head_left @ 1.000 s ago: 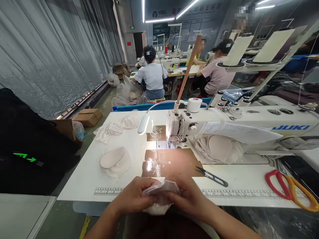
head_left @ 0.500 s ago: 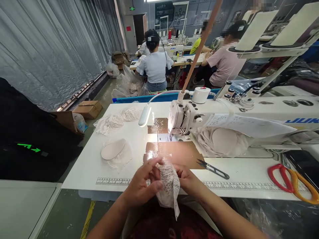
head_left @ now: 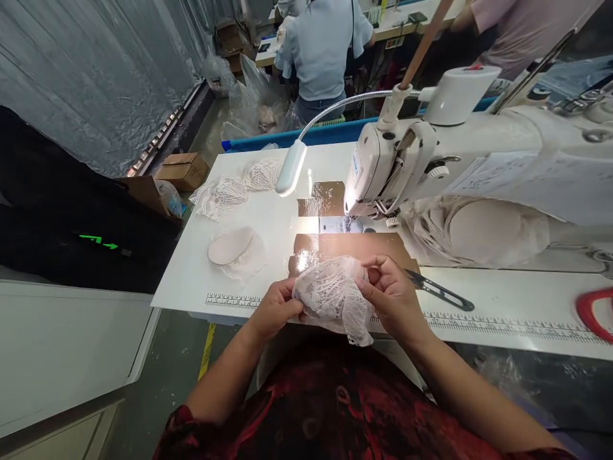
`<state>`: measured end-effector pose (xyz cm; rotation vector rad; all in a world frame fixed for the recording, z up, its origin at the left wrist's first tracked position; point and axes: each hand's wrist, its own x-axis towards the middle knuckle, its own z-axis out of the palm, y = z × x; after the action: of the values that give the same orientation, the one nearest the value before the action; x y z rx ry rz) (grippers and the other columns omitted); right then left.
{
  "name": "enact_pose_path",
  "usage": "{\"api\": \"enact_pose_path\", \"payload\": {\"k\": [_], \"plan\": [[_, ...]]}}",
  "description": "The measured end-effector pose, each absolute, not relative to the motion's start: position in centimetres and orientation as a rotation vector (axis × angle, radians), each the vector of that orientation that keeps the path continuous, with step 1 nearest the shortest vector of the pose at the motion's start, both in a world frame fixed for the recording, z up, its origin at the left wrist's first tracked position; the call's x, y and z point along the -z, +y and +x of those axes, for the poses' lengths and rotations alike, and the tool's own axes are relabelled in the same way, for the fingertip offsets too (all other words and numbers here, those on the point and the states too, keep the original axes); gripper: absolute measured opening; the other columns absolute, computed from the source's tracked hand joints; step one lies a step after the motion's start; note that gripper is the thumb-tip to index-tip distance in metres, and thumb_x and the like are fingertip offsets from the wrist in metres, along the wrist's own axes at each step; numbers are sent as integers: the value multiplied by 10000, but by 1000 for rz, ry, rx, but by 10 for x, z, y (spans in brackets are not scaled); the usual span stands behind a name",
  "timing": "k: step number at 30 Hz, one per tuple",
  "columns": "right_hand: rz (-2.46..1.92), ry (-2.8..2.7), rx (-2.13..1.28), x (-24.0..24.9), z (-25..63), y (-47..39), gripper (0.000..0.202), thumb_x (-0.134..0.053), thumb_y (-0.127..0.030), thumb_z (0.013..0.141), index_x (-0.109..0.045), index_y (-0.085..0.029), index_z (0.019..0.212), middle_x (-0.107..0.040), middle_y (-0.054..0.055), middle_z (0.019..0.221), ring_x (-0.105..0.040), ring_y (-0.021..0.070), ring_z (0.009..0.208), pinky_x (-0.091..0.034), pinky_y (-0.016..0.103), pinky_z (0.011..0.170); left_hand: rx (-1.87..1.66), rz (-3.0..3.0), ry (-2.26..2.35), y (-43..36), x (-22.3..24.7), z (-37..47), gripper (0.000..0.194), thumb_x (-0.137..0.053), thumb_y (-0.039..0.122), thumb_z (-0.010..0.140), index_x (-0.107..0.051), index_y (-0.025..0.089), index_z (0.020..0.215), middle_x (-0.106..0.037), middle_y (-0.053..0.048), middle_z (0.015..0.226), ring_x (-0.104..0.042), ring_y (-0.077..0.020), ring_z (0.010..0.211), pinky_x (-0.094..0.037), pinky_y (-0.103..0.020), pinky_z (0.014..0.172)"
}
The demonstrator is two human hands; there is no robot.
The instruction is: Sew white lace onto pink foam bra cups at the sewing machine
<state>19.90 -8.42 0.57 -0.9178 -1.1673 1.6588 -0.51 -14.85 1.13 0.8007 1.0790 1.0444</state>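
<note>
One grey curtain hangs along the room's left side; nearer stands a white table, a ruler scale printed near its front edge. The sewing machine spans the right, its lamp angled presumably to light the needle area. A lace piece is held over the table's near edge, gripped from opposite sides, likely to keep it spread: the left hand pinches its left end between thumb and fingers, the right hand its upper right edge. Black snips lie just beside the right hand, probably for easy reach
</note>
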Motion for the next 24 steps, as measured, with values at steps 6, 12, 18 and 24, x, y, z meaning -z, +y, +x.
{"api": "enact_pose_path", "payload": {"k": [6, 12, 18, 24], "plan": [[-1080, -1377, -1644, -2, 197, -79, 257, -617, -470, 819, -636, -224, 893, -656, 18, 823, -595, 154, 719, -475, 272, 655, -1155, 734, 1020, -153, -3, 10, 332, -679, 317, 755, -625, 160, 1042, -650, -26, 798, -610, -144, 673, -555, -263, 569], [-914, -1585, -1704, -5, 198, -82, 573, -681, -489, 742, -499, -228, 1219, -638, 89, 1109, -623, 235, 961, -508, 353, 805, -1244, 957, 1170, -155, -10, 21, 247, -583, 379, 884, -647, 143, 924, -628, -13, 712, -593, -111, 599, -528, -236, 595], [-1126, -1469, -1725, -8, 200, -78, 171, -620, -300, 760, -498, -215, 675, -458, -62, 588, -405, 85, 505, -348, 214, 482, -1331, 865, 1151, -155, -8, 20, 383, -487, 470, 919, -657, 135, 842, -631, -23, 611, -590, -128, 518, -485, -227, 490], [-902, -1134, -2016, -5, 205, -78, 418, -524, -626, 796, -591, -240, 941, -646, 37, 917, -605, 200, 806, -494, 324, 711, -1322, 770, 1156, -155, -5, 20, 521, -418, 577, 905, -655, 141, 744, -631, -41, 576, -613, -148, 525, -488, -229, 454]]}}
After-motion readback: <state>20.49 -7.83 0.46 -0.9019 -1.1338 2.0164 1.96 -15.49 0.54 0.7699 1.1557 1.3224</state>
